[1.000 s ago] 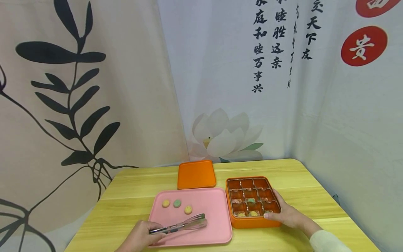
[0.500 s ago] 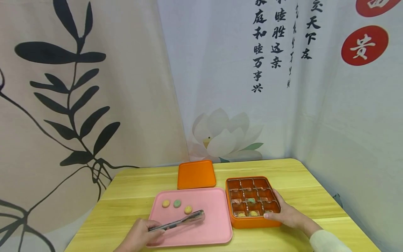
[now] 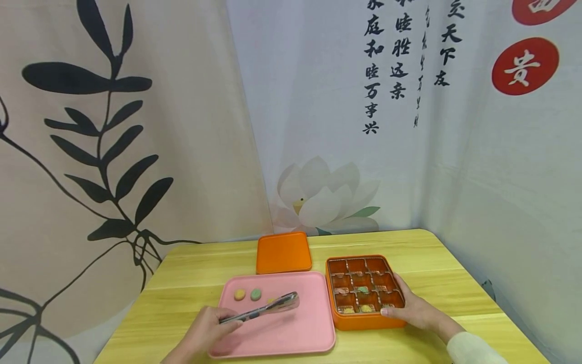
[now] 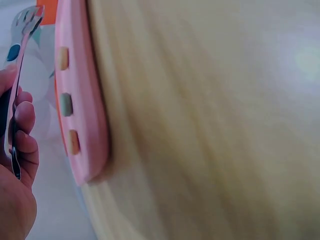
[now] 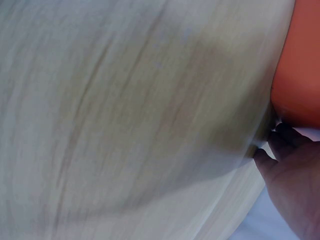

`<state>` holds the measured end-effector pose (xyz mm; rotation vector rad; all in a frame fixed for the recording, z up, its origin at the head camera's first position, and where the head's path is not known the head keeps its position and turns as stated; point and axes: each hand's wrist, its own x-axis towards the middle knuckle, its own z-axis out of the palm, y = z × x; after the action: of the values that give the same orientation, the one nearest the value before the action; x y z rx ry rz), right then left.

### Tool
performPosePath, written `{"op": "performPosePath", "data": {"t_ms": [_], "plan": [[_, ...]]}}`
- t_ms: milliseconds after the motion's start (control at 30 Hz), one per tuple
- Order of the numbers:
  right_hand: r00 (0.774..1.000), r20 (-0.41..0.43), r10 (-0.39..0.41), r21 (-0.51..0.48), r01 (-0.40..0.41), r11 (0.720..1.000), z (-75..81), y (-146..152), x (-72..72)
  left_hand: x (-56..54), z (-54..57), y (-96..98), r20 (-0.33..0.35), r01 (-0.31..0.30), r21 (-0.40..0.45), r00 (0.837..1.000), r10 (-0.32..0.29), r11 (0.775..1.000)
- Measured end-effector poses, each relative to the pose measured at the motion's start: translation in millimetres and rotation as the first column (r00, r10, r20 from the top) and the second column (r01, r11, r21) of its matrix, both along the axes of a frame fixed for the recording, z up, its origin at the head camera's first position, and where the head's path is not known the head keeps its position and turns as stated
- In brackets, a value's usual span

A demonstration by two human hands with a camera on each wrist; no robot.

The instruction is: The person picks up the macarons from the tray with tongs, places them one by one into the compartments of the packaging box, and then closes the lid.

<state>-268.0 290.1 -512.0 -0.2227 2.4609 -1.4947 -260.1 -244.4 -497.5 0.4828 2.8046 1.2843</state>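
My left hand (image 3: 204, 327) grips a pair of metal food tongs (image 3: 259, 312), also seen in the left wrist view (image 4: 21, 60). The tongs hang above a pink tray (image 3: 295, 336), their heads partly covering a small yellow cookie (image 3: 271, 301). To the left on that tray lie a beige cookie (image 3: 239, 294) and a green cookie (image 3: 256, 294). At the right, my right hand (image 3: 420, 311) holds the side of an orange box (image 3: 364, 322), its thumb on the front corner. Several compartments of the box's clear divider contain small cookies; others look bare.
Behind the tray lies an orange lid (image 3: 283, 253), flat on the wooden table (image 3: 182, 273). The box stands close against the tray's right edge. A printed curtain (image 3: 327, 126) hangs behind the table.
My left hand has raised the tongs away from me, and their heads have drawn nearer together, now over the yellow cookie. The right hand and the box stay where they were.
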Motion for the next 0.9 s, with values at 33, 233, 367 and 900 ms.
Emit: {"op": "performPosePath", "data": {"t_ms": [33, 233, 367, 900], "plan": [[1.000, 0.000, 0.000, -0.003, 0.000, 1.000, -0.1, 0.0, 0.1, -1.9, 1.3, 1.5, -0.007, 0.003, 0.000, 1.000, -0.003, 1.000], [1.000, -0.001, 0.007, -0.013, -0.007, 1.000, 1.1, -0.3, 1.2, -13.4, 8.4, 13.6, -0.034, 0.025, 0.021, 0.999, -0.025, 0.999], [1.000, 0.001, 0.006, -0.023, -0.006, 1.000, 2.3, -1.1, 2.1, -22.1, 12.0, 25.2, -0.053, 0.062, 0.047, 0.997, -0.059, 0.997], [1.000, -0.002, 0.017, -0.027, -0.017, 0.999, 2.5, -1.1, 2.6, -55.7, 22.9, 94.0, -0.095, 0.124, 0.089, 0.989, -0.115, 0.988]]}}
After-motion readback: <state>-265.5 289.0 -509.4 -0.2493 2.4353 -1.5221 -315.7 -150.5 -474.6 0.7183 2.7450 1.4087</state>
